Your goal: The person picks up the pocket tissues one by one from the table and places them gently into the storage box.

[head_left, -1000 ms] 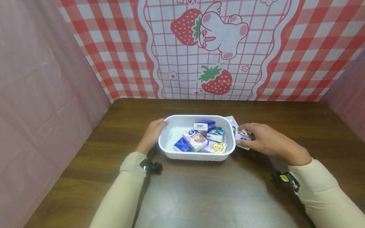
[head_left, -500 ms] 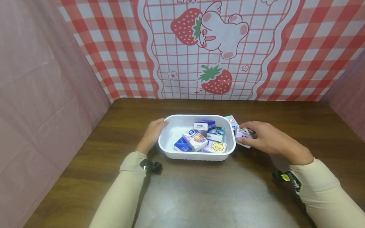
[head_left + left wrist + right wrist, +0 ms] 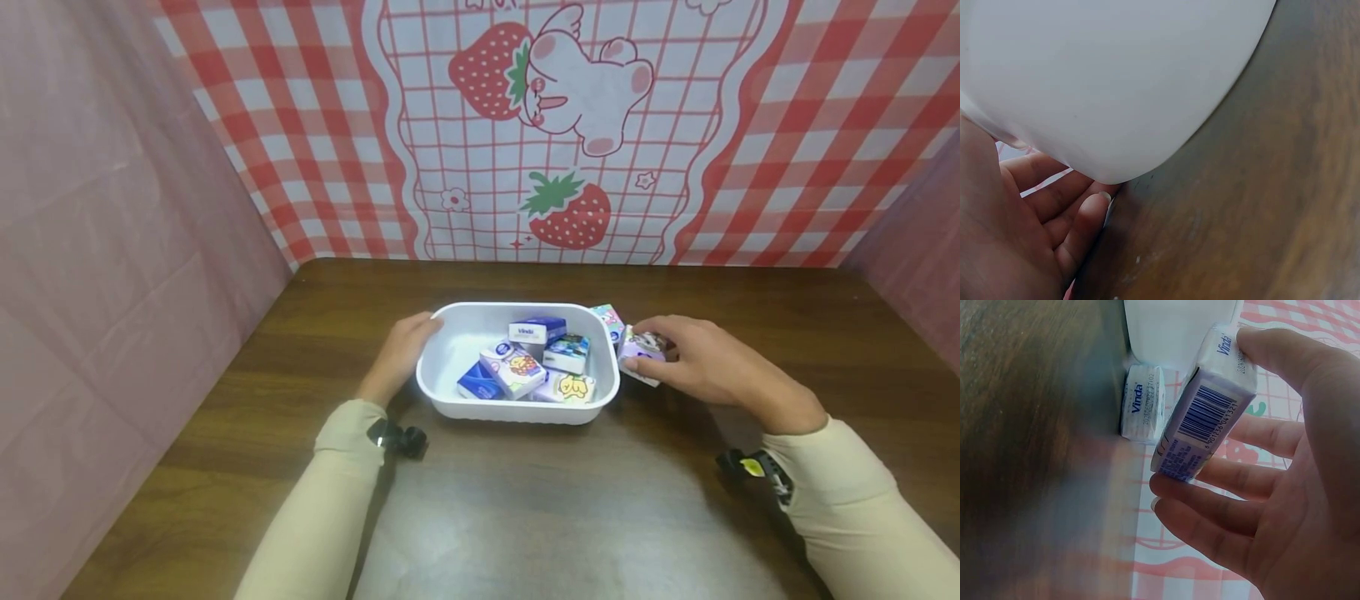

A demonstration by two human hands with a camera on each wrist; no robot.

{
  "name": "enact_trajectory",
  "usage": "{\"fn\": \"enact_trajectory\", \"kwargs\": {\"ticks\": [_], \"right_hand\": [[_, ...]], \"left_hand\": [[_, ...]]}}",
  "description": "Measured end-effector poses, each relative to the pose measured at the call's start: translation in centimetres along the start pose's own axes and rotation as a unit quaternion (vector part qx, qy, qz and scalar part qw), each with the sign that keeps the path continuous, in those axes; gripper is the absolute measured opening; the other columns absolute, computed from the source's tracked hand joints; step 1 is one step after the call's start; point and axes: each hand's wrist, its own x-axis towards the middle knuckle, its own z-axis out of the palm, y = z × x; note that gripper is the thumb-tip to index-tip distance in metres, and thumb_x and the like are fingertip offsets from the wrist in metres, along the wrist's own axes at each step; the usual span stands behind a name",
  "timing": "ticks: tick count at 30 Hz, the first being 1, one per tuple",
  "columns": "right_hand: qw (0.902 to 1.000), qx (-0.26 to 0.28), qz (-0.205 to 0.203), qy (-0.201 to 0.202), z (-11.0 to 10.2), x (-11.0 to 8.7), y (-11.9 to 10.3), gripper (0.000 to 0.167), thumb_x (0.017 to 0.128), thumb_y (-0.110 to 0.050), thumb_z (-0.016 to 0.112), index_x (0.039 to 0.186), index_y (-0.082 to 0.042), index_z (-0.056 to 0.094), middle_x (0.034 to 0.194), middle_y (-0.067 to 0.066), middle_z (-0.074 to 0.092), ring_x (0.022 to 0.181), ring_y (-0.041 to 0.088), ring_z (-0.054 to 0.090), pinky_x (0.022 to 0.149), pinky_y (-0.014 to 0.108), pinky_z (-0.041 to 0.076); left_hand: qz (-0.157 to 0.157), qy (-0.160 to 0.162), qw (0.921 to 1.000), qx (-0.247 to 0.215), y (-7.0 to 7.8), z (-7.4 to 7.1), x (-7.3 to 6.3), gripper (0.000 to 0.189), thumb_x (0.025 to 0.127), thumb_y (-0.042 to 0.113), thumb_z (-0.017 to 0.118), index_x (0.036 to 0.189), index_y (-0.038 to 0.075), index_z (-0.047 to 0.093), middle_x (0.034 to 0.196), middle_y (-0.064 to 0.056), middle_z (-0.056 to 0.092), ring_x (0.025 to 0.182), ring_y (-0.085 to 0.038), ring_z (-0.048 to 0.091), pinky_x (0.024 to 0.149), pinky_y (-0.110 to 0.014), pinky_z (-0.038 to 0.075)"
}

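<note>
In the head view a white plastic basin (image 3: 517,413) holds several small tissue packs, blue, white and lilac. My left hand (image 3: 397,357) holds its left end, fingers at the rim; in the left wrist view the fingers lie against the basin's outer wall (image 3: 1110,81). Just off the right end, my right hand (image 3: 701,362) pinches a lilac tissue pack (image 3: 639,344) between thumb and fingertips. That pack (image 3: 1207,412) is tilted in the right wrist view, its barcode side showing. Behind it another tissue pack (image 3: 609,319) lies against the basin's right end.
The brown wooden table (image 3: 525,508) runs back to a red-and-white checked cloth (image 3: 322,150) with strawberry prints. A pink curtain (image 3: 112,250) hangs along the left side, another (image 3: 915,217) at the right.
My right hand has lifted the lilac tissue pack slightly and tilted it, moving it a little away from me. The left hand and basin have stayed put.
</note>
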Motion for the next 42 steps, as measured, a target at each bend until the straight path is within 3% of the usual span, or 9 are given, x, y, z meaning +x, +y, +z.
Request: {"fn": "enact_trajectory", "kwargs": {"ticks": [28, 42], "right_hand": [[0.9989, -0.024, 0.02, 0.034, -0.9, 0.0, -0.3, 0.075, 0.088, -0.062, 0.065, 0.135, -0.004, 0.057, 0.123, 0.016, 0.062, 0.101, 0.031, 0.057, 0.087, 0.056, 0.051], [0.9987, -0.008, 0.022, 0.045, -1.1, -0.2, -0.6, 0.071, 0.089, -0.06, 0.067, 0.135, -0.007, 0.058, 0.122, 0.014, 0.063, 0.1, 0.03, 0.057, 0.085, 0.055, 0.051]], "left_hand": [[-0.018, -0.001, 0.9998, 0.002, 0.1, 0.0, 0.0, 0.039, 0.105, 0.038, 0.048, 0.122, 0.008, 0.064, 0.101, -0.012, 0.067, 0.089, -0.026, 0.066, 0.076, -0.036, 0.058], [-0.02, -0.002, 0.9998, 0.0, 0.0, -0.1, 0.1, 0.039, 0.105, 0.039, 0.049, 0.124, 0.009, 0.064, 0.104, -0.011, 0.068, 0.092, -0.026, 0.066, 0.078, -0.036, 0.057]]}}
